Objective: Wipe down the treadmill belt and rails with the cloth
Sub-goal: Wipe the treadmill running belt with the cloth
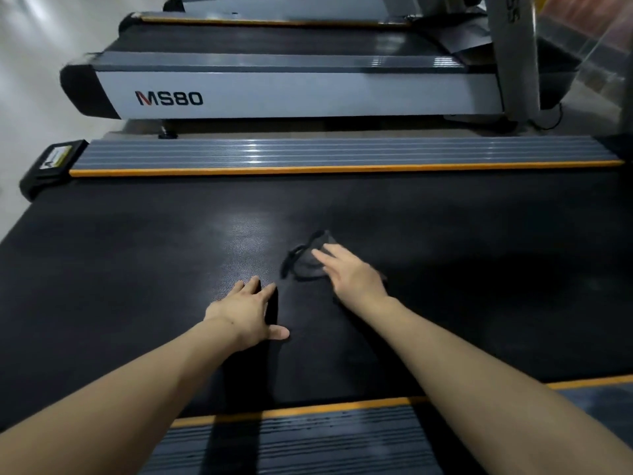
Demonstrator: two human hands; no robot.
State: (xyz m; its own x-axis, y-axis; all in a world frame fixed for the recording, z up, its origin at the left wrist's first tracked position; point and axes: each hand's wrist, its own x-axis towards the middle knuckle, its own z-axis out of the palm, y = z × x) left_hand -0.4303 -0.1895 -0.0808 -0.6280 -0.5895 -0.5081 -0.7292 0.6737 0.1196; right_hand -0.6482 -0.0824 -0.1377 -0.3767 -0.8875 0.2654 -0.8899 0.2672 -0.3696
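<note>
A wide black treadmill belt (137, 269) fills the middle of the view. A dark cloth (305, 260) lies flat on it, hard to make out against the belt. My right hand (349, 272) presses on the cloth with straight fingers. To its left, my left hand (248, 313) rests flat on the bare belt, fingers spread. The far rail (342, 154) is grey and ribbed with an orange edge. The near rail (308, 440) runs under my forearms, also grey with an orange strip.
A second treadmill (274, 90), marked MS80, stands parallel beyond the far rail, with its upright post (510, 53) at the right. A black end cap with a yellow label (51, 162) closes the far rail at the left. Pale floor (30, 97) lies to the left.
</note>
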